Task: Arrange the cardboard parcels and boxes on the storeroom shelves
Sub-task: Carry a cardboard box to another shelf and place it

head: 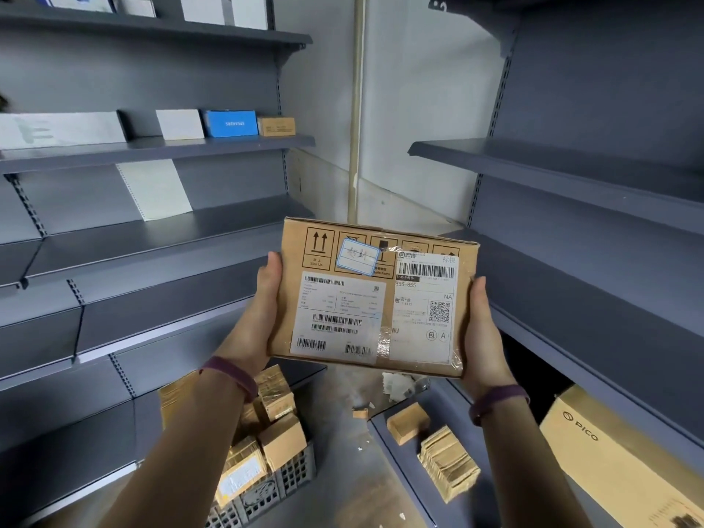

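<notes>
The parcel (375, 295) gripped between both hands is tan cardboard with black arrow symbols, 2 white labels striped with black barcodes, and a blue-edged white sticker (358, 256). Purple bands (232, 371) circle both wrists below the grip. Left of it, dark grey shelves (160, 150) carry white boxes and 1 bright blue box (229, 123). Beneath the grip, brown parcels fill a grey lattice crate (266, 489).

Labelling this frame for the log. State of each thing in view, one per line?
parcel: held up between both hands, label side facing the camera, taped shut
left hand: clamped on the parcel's left edge
right hand: clamped on the parcel's right edge
crate: on the floor, piled with small boxes
blue box: shelved, closed
PICO carton: on the low right shelf, closed
</notes>
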The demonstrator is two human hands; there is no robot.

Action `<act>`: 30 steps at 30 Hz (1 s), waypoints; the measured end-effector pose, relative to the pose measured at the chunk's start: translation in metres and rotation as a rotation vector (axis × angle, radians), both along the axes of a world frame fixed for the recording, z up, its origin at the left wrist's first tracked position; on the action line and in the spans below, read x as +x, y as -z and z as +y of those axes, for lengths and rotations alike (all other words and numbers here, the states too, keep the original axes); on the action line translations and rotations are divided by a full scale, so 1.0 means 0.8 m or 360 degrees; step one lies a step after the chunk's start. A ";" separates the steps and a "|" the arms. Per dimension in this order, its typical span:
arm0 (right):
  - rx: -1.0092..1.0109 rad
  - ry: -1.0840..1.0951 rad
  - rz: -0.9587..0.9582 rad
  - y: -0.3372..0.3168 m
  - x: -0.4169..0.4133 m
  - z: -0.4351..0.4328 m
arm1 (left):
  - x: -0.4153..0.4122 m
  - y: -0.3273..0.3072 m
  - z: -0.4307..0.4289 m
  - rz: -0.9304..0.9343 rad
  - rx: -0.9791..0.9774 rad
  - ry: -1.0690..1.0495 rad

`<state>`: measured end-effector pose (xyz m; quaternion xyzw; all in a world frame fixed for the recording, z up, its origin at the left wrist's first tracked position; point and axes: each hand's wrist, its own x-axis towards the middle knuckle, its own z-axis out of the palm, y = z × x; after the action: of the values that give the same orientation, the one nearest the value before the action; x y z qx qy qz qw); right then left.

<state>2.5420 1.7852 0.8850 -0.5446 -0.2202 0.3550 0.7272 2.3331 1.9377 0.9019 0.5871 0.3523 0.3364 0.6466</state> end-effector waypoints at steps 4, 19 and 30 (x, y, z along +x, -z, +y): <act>-0.0043 0.0107 -0.0038 0.003 -0.009 0.002 | 0.001 0.006 0.019 0.0003 -0.0063 0.0078; -0.0101 0.0632 0.0045 0.024 -0.091 -0.034 | 0.017 0.030 0.063 0.0171 -0.0190 0.0669; -0.0168 0.1325 0.0129 0.030 -0.130 -0.163 | 0.092 0.052 -0.044 0.0257 -0.0293 0.1254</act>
<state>2.4378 1.6544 0.8612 -0.6092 0.0657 0.0628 0.7878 2.4065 1.9024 0.8600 0.6412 0.1789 -0.0171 0.7460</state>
